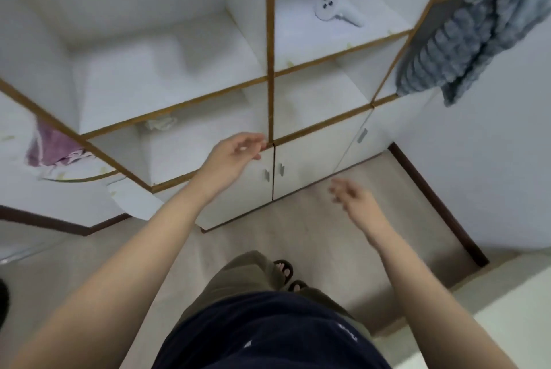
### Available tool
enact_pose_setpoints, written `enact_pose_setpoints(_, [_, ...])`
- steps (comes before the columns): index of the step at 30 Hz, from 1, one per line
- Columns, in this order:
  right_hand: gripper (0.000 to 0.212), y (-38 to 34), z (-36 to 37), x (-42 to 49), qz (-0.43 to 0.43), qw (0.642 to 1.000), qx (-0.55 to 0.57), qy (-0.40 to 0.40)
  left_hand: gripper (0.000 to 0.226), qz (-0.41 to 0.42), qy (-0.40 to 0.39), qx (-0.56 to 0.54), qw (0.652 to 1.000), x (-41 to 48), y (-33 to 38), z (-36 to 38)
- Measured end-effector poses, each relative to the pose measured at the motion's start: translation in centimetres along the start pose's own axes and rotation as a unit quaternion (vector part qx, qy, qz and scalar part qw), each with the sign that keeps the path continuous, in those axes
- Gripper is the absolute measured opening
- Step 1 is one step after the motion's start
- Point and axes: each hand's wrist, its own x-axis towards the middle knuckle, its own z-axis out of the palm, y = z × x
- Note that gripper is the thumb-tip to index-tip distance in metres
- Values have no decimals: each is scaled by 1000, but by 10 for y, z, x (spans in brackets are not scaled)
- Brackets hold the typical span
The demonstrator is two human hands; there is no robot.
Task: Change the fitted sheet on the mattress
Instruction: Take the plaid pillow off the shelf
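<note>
I stand facing a white shelf unit (185, 49) with brown-edged compartments. My left hand (235, 153) reaches toward the lower shelf edge above the closed cabinet doors (238, 189), fingers loosely apart, holding nothing. My right hand (351, 195) hangs lower in front of the doors, fingers spread and blurred, empty too. A pale corner of the mattress (507, 318) shows at the bottom right. No fitted sheet can be made out in my hands.
A grey knitted blanket (477, 31) hangs from the upper right shelf. Purple cloth (50, 145) lies on a left shelf, a small white cloth (161, 122) on a middle one, a white hair dryer (334, 9) higher up. Tiled floor (343, 243) lies below.
</note>
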Motion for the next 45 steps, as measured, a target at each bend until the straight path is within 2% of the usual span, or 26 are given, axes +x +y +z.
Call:
enact_pose_setpoints(3, [24, -134, -11, 25, -199, 980, 1, 8, 24, 86, 75, -6, 994, -6, 50, -35])
enact_pose_setpoints(6, [24, -246, -22, 24, -340, 938, 60, 29, 24, 159, 151, 8, 976, -11, 99, -70])
enact_pose_setpoints(9, [21, -323, -32, 14, -427, 894, 124, 61, 22, 215, 237, 26, 947, -17, 139, -104])
enact_pose_setpoints(12, [21, -373, -47, 15, -467, 862, 150, 130, 22, 277, 332, 52, 900, -28, 174, -132])
enact_pose_setpoints(15, [13, -411, -64, 26, -467, 851, 164, 173, 16, 315, 396, 147, 849, -38, 197, -147])
enact_pose_setpoints(17, [26, -433, -74, 33, -430, 861, 192, 194, 20, 352, 443, 177, 805, -45, 200, -156])
enact_pose_setpoints(18, [41, -444, -80, 37, -389, 871, 215, 211, 27, 387, 468, 186, 772, -49, 201, -161])
enact_pose_setpoints(20, [90, -463, -90, 41, -251, 899, 265, 241, 43, 473, 507, 153, 704, -57, 203, -175])
enact_pose_setpoints(22, [128, -473, -93, 43, -137, 913, 306, 233, 52, 504, 525, 30, 685, -59, 216, -199])
enact_pose_setpoints(23, [137, -475, -91, 44, -114, 915, 311, 231, 52, 484, 537, -7, 691, -56, 227, -213])
enact_pose_setpoints(25, [139, -478, -84, 47, -94, 909, 323, 244, 45, 397, 533, 24, 747, -38, 249, -241])
enact_pose_setpoints(26, [132, -480, -80, 49, -95, 903, 335, 252, 38, 352, 513, 68, 780, -25, 260, -251])
enact_pose_setpoints(28, [110, -483, -76, 53, -78, 882, 382, 265, 34, 288, 465, 157, 822, 1, 280, -264])
enact_pose_setpoints(29, [101, -484, -77, 54, -63, 872, 398, 277, 35, 270, 436, 197, 836, 13, 288, -266])
enact_pose_setpoints(31, [83, -477, -76, 53, -76, 866, 385, 310, 53, 243, 371, 261, 857, 37, 299, -266])
enact_pose_setpoints(33, [67, -464, -78, 52, -132, 856, 387, 318, 71, 222, 318, 312, 867, 56, 309, -264])
enact_pose_setpoints(35, [56, -448, -86, 51, -196, 838, 416, 293, 81, 199, 276, 353, 872, 70, 318, -258])
enact_pose_setpoints(37, [54, -429, -102, 44, -230, 823, 437, 282, 89, 175, 239, 354, 887, 81, 325, -248])
enact_pose_setpoints(40, [69, -397, -127, 31, -218, 821, 432, 303, 99, 146, 166, 308, 925, 92, 334, -228])
enact_pose_setpoints(43, [78, -366, -149, 16, -221, 820, 434, 300, 98, 138, 75, 244, 957, 102, 342, -202])
enact_pose_setpoints(45, [77, -347, -162, 4, -233, 819, 425, 306, 93, 128, 5, 199, 971, 109, 349, -181])
